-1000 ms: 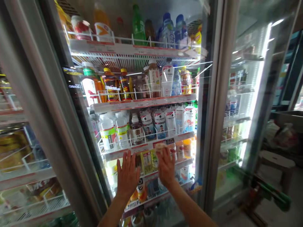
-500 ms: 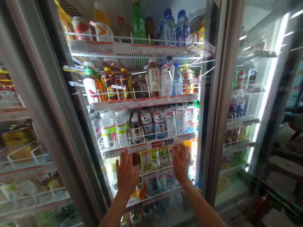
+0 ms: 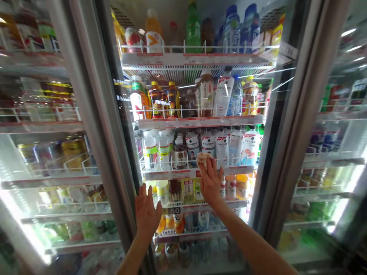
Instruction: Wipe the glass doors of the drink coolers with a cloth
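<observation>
Holding crumpled pale cloth [image 3: 204, 158] w/ R hand [image 3: 210, 181], back of hand to cam, fingers [image 3: 211, 168] fairly narrow, bunched over lower edge of cloth; placed in front of glass door [image 3: 282, 82], approx mid-door, level w/ third shelf [image 3: 169, 175] from top in view; can't tell exact contact btwn cloth & glass

Seen just behind cloth, thru glass: row of white-labelled btls [image 3: 208, 141] w/ dark spade logo, partly hidden

Raised flat on other side: L hand [image 3: 147, 214], back to cam, fingers spread, thumb stuck out wide; lower than R hand, well apart from cloth, close to L metal frame [image 3: 97, 126]; can't tell if touching glass

Nearest L hand in view: pale-lidded jars [image 3: 163, 191] on shelf behind; also, to R of its thumb, dark price tag [image 3: 174, 211]; above, clear btls [image 3: 150, 151] w/ yellow-green labels

Stocked higher up: yellow-capped dark btls [image 3: 157, 99], brown-drink btl [image 3: 205, 93]; on top shelf, green btl [image 3: 193, 28] btwn orange btl [image 3: 153, 32] & blue-capped btls [image 3: 249, 30]

Visible to R, below third shelf: orange btls [image 3: 242, 185]; flanked both sides by more drinks shelves, blurry at edges
</observation>
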{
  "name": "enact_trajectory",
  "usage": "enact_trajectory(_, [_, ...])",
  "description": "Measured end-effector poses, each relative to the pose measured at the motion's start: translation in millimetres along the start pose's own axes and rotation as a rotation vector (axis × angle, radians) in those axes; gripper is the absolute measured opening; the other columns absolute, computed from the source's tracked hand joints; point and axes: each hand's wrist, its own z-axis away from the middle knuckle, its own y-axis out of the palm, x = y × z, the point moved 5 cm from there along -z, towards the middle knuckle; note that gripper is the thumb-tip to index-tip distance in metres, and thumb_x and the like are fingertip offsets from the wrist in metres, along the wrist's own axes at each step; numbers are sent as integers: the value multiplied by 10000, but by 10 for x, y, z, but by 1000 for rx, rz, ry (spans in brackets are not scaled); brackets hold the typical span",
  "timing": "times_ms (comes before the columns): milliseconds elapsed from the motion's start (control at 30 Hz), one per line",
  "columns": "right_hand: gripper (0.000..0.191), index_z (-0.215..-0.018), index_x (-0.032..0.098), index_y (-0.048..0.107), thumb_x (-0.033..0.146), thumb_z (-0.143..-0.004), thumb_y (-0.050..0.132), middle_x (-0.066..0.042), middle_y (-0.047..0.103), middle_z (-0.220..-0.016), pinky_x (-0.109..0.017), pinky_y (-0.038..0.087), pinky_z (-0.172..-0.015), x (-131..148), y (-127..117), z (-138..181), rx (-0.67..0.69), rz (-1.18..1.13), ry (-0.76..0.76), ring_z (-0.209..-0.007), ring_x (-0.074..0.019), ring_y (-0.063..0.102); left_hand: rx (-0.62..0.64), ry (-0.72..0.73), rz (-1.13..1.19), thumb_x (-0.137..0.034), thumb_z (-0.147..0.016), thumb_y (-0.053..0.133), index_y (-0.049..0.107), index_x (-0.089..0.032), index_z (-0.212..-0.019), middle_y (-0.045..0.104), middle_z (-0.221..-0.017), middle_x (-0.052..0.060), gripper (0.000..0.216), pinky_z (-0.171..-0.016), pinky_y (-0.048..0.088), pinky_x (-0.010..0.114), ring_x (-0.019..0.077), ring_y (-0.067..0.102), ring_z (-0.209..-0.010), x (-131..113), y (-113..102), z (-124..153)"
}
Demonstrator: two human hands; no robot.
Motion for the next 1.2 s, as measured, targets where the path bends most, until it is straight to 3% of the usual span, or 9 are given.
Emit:
enact_trajectory(133, [391, -1255, 262, 522, 192, -884, 417, -6, 490, -1366, -439, 1, -1148, 565, 162, 157, 197, -108, -484, -1386, -155, 200, 41, 13, 23, -233, -857, 397, 48, -203, -1446, 253, -1476, 170, 685, -1059, 298, 525, 288, 237, -1369, 54, -6, 59])
enact_trajectory(333, [471, -1355, 229, 409, 180, -886, 403, -45, 394, -1436, -519, -45, -1124, 705, 209, -237, 173, -51, -272, -1398, -212, 164, 20, 10, 53, -222, -857, 393, 63, -191, -1445, 234, -1482, 174, 675, -1072, 290, 510, 281, 231, -1372, 153, -79, 89])
enact_trajectory(433, [430, -1306, 218, 467, 188, -880, 420, 3, 415, -1424, -433, 26, -1159, 980, 267, -162, 246, -120, -627, -1399, -158, 147, 16, 28, 66, -211, -854, 394, 67, -185, -1443, 253, -1472, 181, 674, -1064, 303, 519, 286, 246, -1365, 221, -101, 102])
enact_trajectory(500, [435, -1294, 230, 476, 169, -866, 433, 27, 415, -1423, -416, 46, -1165, 1118, 306, -180, 278, -133, -730, -1399, -143, 145, 1, 58, 74, -207, -850, 401, 79, -177, -1442, 264, -1466, 182, 674, -1052, 325, 513, 287, 258, -1359, 263, -115, 99])
enact_trajectory(667, [510, -1347, 220, 417, 135, -845, 443, -43, 349, -1462, -541, -48, -1125, 1146, 321, -514, 169, -31, -363, -1413, -218, 94, -65, 78, 150, -204, -849, 398, 130, -167, -1435, 281, -1457, 173, 645, -1039, 361, 487, 277, 267, -1355, 347, -193, 18])
enact_trajectory(833, [412, -1270, 267, 502, 185, -875, 417, 21, 387, -1441, -446, -56, -1147, 1069, 266, -391, 183, -10, -641, -1413, -149, 74, -50, 106, 224, -206, -850, 417, 126, -183, -1436, 281, -1459, 165, 655, -1049, 347, 491, 271, 263, -1357, 290, -231, -109])
enact_trajectory(1000, [494, -1350, 222, 418, 160, -859, 404, -84, 364, -1451, -508, 58, -1120, 389, -34, -636, -46, 125, -46, -1403, -217, 151, -88, 145, 286, -207, -847, 427, 132, -185, -1434, 273, -1463, 161, 658, -1061, 339, 476, 259, 242, -1368, 47, -216, -387])
enact_trajectory(1133, [462, -1312, 275, 466, 180, -863, 405, -30, 464, -1387, -438, 26, -1139, 319, -57, -369, 93, 101, -367, -1391, -165, 195, -133, 241, 325, -193, -846, 424, 136, -174, -1432, 264, -1470, 160, 654, -1075, 323, 463, 250, 222, -1378, -269, -163, -619])
enact_trajectory(1200, [449, -1300, 269, 478, 169, -870, 398, -40, 466, -1385, -443, 50, -1134, 116, -107, -364, 83, 156, -269, -1383, -171, 224, -149, 280, 334, -185, -844, 420, 134, -172, -1432, 264, -1473, 158, 654, -1079, 309, 468, 249, 218, -1379, -441, -128, -704])
